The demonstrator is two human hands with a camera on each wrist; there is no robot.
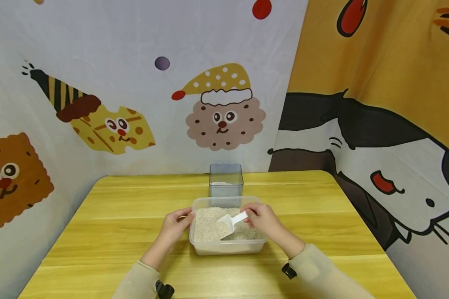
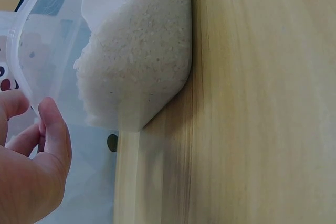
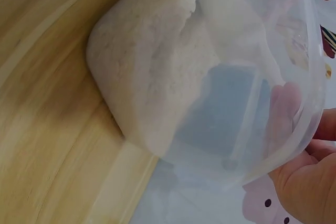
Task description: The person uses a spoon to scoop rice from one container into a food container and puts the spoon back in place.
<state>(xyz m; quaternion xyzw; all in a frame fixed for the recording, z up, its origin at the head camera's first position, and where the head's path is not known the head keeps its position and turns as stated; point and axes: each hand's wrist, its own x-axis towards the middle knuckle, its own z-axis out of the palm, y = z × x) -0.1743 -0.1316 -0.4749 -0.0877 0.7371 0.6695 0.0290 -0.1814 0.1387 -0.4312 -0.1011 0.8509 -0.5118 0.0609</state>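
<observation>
A clear plastic box (image 1: 228, 248) full of rice (image 1: 209, 222) stands on the table. At its left rim, my left hand (image 1: 176, 226) pinches the edge between thumb and fingers; the left wrist view shows this hand (image 2: 37, 156) at the rim's corner. My right hand (image 1: 261, 216) grips the handle of a white scoop (image 1: 230, 222) over the box. The scoop's bowl is down at the rice, its front edge touching or in the grains. Through the cloudy wall in the right wrist view, the scoop (image 3: 236, 30) looks blurred, and some fingers show behind the rim.
Directly behind the box stands a bluish see-through container (image 1: 226, 191) with some white content low inside. The yellow wooden table (image 1: 134, 207) reaches back to a cartoon-printed cloth (image 1: 134, 87). Dark wrist cameras (image 1: 289, 270) sit on both sleeves.
</observation>
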